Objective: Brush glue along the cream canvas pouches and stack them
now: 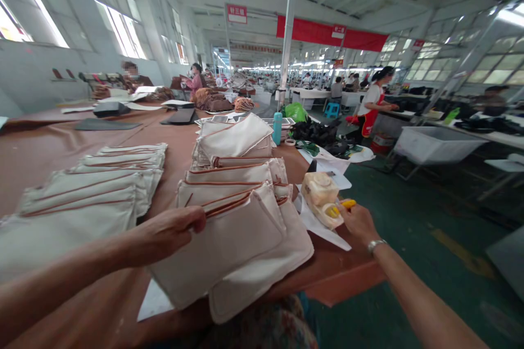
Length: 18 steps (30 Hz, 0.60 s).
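My left hand [174, 232] is closed, pinching the brown-trimmed top edge of a pale fabric panel [221, 245] at the front of a stack. Under and beside it lies another pale panel [266, 278] with rounded corners, reaching over the table's near edge. My right hand [360, 223] grips a yellow-handled tool [348, 204] at the opening of a whitish plastic jug [320, 191]. The tool's working end is inside the jug, so its kind cannot be made out. White paper [327, 233] lies under the jug.
Overlapping panels [90, 196] lie to the left on the brown-covered table [53, 144]. Behind the front stack are more panels [233, 136], a teal bottle [277, 128] and black material [315, 131]. Across the aisle stand a white bin [438, 144] and a person in a red apron [373, 103].
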Each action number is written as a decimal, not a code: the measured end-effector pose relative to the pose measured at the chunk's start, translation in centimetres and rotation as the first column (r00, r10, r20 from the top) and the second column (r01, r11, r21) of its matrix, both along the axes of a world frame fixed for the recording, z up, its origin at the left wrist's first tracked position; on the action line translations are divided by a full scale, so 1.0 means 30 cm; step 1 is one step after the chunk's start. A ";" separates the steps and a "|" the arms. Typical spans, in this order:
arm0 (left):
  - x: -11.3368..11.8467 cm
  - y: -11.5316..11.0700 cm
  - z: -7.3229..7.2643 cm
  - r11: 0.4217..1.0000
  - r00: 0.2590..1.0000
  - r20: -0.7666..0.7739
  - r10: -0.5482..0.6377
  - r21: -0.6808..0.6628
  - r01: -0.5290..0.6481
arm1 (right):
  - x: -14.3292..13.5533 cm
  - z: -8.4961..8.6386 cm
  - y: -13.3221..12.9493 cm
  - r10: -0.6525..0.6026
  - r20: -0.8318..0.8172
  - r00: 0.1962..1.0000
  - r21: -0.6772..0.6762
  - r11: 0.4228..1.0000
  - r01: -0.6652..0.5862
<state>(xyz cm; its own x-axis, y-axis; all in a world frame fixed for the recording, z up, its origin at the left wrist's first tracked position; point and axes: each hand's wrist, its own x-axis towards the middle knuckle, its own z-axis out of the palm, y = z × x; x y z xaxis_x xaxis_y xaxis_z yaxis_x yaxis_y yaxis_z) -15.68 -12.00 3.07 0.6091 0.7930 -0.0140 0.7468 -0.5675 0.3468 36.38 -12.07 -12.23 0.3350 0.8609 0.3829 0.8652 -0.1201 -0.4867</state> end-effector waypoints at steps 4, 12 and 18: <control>0.068 0.062 -0.035 0.983 0.984 0.059 0.168 0.062 -0.172 | 0.007 0.034 -0.050 0.085 0.007 0.996 0.065 0.994 -0.085; 0.333 0.114 -0.134 0.968 0.966 0.078 0.249 -0.049 -0.245 | -0.034 0.065 -0.147 0.227 0.002 0.974 0.125 0.966 -0.226; 0.415 0.139 -0.182 0.955 0.934 0.202 0.296 -0.098 -0.281 | -0.054 0.091 -0.202 0.152 -0.074 0.986 0.153 0.978 -0.140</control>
